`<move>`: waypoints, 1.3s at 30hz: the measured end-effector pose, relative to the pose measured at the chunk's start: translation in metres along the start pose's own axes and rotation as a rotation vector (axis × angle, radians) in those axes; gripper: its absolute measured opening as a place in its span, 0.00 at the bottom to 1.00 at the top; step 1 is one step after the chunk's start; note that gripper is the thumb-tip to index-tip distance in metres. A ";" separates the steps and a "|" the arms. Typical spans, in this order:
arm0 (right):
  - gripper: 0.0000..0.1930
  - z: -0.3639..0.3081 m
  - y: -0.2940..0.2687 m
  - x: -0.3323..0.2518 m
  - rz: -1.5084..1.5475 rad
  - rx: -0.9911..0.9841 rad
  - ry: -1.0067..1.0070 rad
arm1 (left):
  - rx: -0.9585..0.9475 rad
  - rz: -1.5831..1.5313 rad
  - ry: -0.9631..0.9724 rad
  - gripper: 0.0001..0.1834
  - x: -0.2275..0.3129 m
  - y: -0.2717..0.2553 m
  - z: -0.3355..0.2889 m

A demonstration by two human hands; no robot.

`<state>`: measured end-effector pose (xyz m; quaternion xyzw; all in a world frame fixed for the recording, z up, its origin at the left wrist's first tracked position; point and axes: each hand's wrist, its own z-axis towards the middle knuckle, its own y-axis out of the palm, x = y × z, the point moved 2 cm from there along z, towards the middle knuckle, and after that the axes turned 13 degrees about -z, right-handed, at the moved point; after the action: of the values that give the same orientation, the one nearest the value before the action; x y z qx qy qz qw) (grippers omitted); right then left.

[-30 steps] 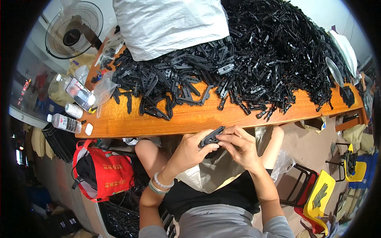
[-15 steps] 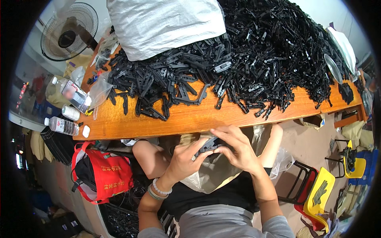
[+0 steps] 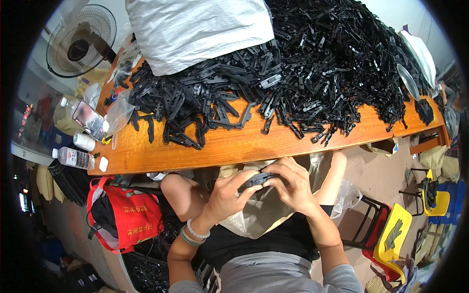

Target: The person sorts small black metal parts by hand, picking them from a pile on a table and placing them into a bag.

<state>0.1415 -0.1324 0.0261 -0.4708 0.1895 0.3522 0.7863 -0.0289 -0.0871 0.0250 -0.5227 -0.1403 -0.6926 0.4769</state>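
Observation:
Between my two hands, just in front of the table's near edge, is a black plastic part (image 3: 257, 180). My left hand (image 3: 228, 194) pinches its left end between thumb and fingers. On the other end, my right hand (image 3: 291, 184) closes thumb and fingertips around it. The fingers hide both ends of the part. Below it a beige woven sack (image 3: 264, 215) lies across my lap. A big heap of small black plastic parts (image 3: 337, 73) covers the back of the table, with longer black pieces (image 3: 181, 97) at its left.
A white woven sack (image 3: 200, 34) rests on the heap. Bottles (image 3: 73, 157) and a phone (image 3: 90, 119) sit at the left of the wooden table (image 3: 220, 151), near a fan (image 3: 80, 44). Below stands a red bag (image 3: 129, 212); yellow chairs (image 3: 398, 229) are at the right.
The black part has turned a little and shows more plainly between my fingers. My right fingers have drawn down and in around its end. The whole view has shifted slightly.

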 end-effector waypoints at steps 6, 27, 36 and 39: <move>0.14 0.001 0.006 0.000 0.082 0.005 0.048 | -0.031 0.037 -0.005 0.17 -0.007 -0.004 -0.005; 0.06 0.058 0.028 0.061 -0.713 -0.003 -0.091 | 0.107 0.804 0.170 0.08 -0.072 -0.047 0.064; 0.07 0.017 0.029 0.033 0.518 0.078 0.408 | 0.303 -0.501 -0.393 0.09 -0.055 -0.018 0.020; 0.09 0.016 0.026 0.015 0.654 -0.079 0.302 | 0.133 -0.980 -0.254 0.14 -0.054 -0.001 0.006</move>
<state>0.1319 -0.1051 0.0085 -0.4620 0.4304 0.5187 0.5764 -0.0260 -0.0545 -0.0180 -0.4439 -0.4696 -0.7556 0.1074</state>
